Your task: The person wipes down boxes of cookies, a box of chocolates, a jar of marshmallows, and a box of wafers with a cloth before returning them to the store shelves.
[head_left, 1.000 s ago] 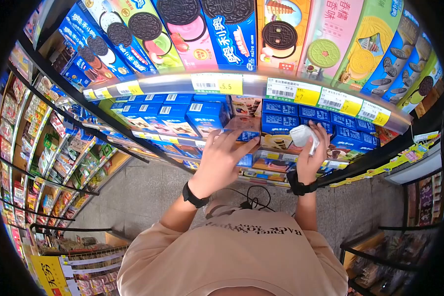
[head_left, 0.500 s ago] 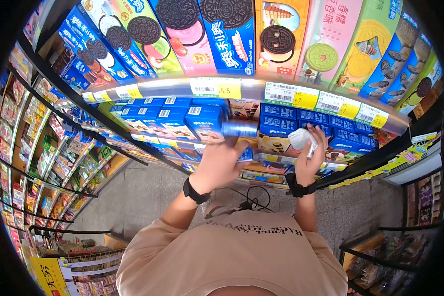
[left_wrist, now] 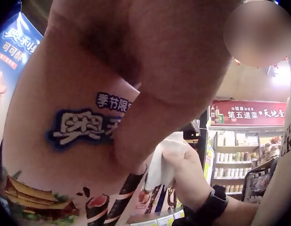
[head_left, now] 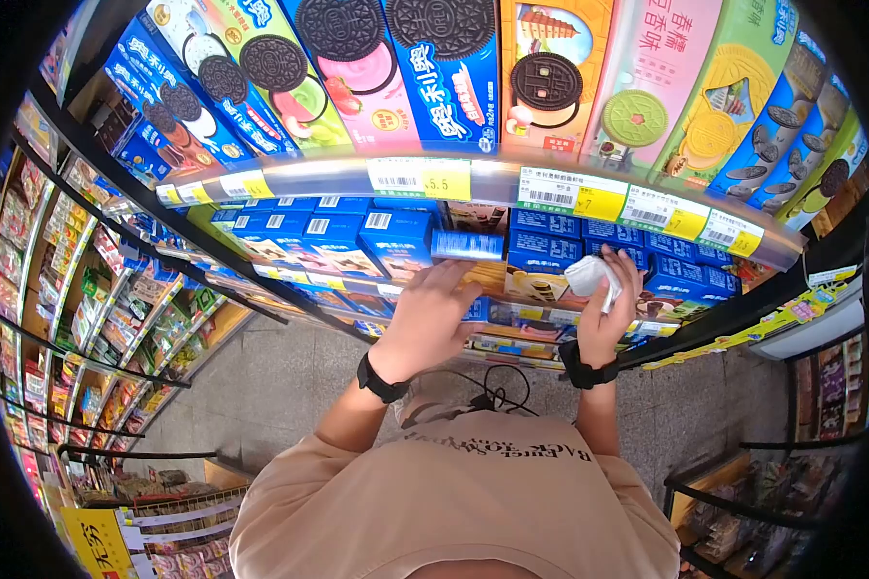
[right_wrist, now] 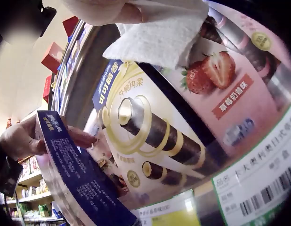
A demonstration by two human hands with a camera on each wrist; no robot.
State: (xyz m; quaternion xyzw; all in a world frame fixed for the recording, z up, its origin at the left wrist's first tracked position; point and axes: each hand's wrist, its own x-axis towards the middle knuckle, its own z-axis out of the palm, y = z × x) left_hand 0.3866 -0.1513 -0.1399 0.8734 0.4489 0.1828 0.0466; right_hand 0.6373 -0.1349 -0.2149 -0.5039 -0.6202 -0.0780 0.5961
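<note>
My left hand (head_left: 430, 323) grips a biscuit box (head_left: 468, 246), its narrow blue panel facing up in the head view. From the left wrist, the thumb lies across the box's pale pink front (left_wrist: 32, 160), which shows a pagoda and dark wafer rolls. The right wrist view shows the dark blue panel (right_wrist: 82, 169) turned toward it, with the left fingers behind. My right hand (head_left: 608, 304) pinches a crumpled white cloth (head_left: 589, 277) in front of the blue boxes (head_left: 541, 253) to the right. In the right wrist view the cloth (right_wrist: 159, 37) overlaps a wafer roll box (right_wrist: 155, 127).
A row of blue boxes (head_left: 396, 236) stands left of the held box. Above runs a shelf edge with price tags (head_left: 420, 179), under large cookie boxes (head_left: 444, 77). A dark post (head_left: 734, 309) rises at the right. Cables (head_left: 500, 388) lie on the floor.
The left hand has shifted the box up and left toward the neighbouring row, uncovering some wooden shelf at its right. The right hand with the cloth has barely moved.
</note>
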